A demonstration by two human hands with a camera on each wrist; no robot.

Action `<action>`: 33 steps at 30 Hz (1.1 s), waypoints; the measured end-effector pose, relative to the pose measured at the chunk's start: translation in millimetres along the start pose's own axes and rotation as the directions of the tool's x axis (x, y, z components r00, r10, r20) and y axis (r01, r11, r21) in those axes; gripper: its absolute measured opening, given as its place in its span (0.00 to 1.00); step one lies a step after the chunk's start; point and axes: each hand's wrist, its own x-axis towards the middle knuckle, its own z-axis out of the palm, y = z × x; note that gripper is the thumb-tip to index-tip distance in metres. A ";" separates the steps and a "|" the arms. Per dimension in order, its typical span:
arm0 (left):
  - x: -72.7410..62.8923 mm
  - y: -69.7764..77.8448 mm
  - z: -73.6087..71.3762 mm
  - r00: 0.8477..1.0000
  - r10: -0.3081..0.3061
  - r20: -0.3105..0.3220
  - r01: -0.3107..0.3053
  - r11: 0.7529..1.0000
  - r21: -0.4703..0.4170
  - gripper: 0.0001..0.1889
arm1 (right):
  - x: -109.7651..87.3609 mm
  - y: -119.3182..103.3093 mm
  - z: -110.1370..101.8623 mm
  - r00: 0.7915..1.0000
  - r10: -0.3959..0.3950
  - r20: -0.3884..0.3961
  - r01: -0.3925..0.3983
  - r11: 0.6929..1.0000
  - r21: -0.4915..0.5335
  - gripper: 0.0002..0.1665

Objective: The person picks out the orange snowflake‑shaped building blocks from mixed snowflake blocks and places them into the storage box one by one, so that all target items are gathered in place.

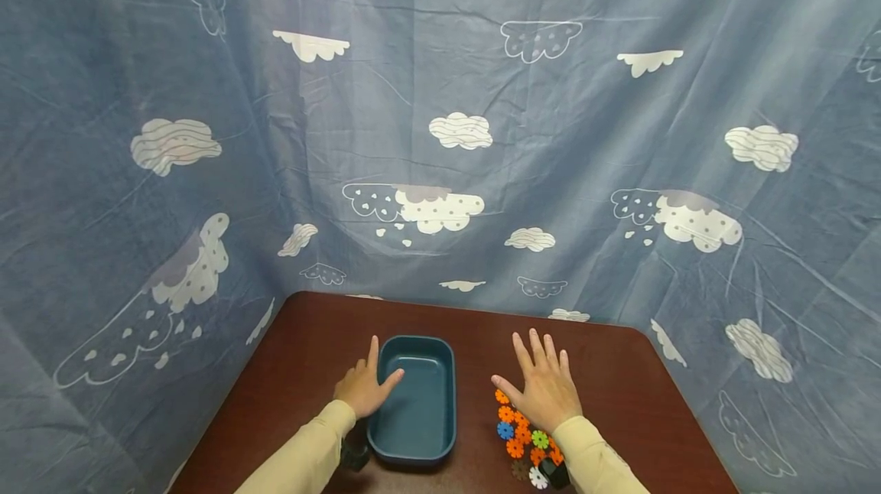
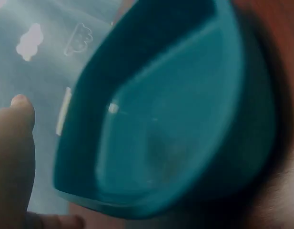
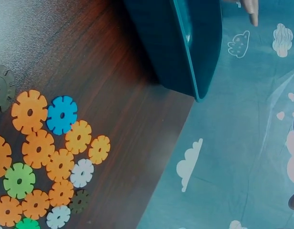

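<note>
A dark teal rectangular bin (image 1: pixel 415 402) stands on the table, its inside bare in the head view. Just left of it is my left hand (image 1: pixel 362 389), index finger extended and thumb reaching over the rim. Whether the thumb touches the rim I cannot tell. My right hand (image 1: pixel 548 391) hovers with spread fingers over the far side of a cluster of notched plastic discs and holds nothing. Most discs are orange (image 3: pixel 38 149); among them are a blue disc (image 3: pixel 62 115), a light green disc (image 3: pixel 19 180) and a white disc (image 3: pixel 82 172). My right forearm partly hides the cluster in the head view.
The brown wooden table (image 1: pixel 475 349) has rounded far corners. Blue cloud-print curtains (image 1: pixel 454 165) hang close around its back and sides. Beneath each wrist a black device (image 1: pixel 355 454) shows.
</note>
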 end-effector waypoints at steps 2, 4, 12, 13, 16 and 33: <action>-1.5 -3.1 6.3 0.999 -0.016 0.028 0.017 0.998 -0.053 0.54 | -0.3 1.3 1.0 1.000 0.001 0.005 -0.001 1.000 0.000 0.54; -2.6 -5.3 12.3 0.999 -0.018 0.043 0.021 0.996 -0.088 0.53 | -0.9 2.6 1.8 1.000 0.002 0.009 -0.002 1.000 0.001 0.54; -5.7 -11.7 32.3 0.998 -0.024 0.056 0.027 0.998 -0.052 0.43 | -5.6 8.3 2.5 0.999 0.018 0.029 -0.018 1.000 -0.003 0.54; -6.4 -12.0 33.1 0.998 -0.024 0.058 0.027 0.998 -0.049 0.43 | -6.2 9.5 2.5 0.999 0.020 0.032 -0.020 1.000 -0.009 0.54; -7.9 -11.9 34.3 0.998 -0.023 0.060 0.026 0.999 -0.036 0.43 | -7.7 14.1 1.6 0.999 0.029 0.038 -0.029 1.000 -0.012 0.53; -4.9 -4.7 31.9 0.997 -0.021 0.079 0.022 1.000 -0.004 0.41 | -21.2 66.0 21.3 0.983 0.157 0.093 -0.158 0.987 0.003 0.46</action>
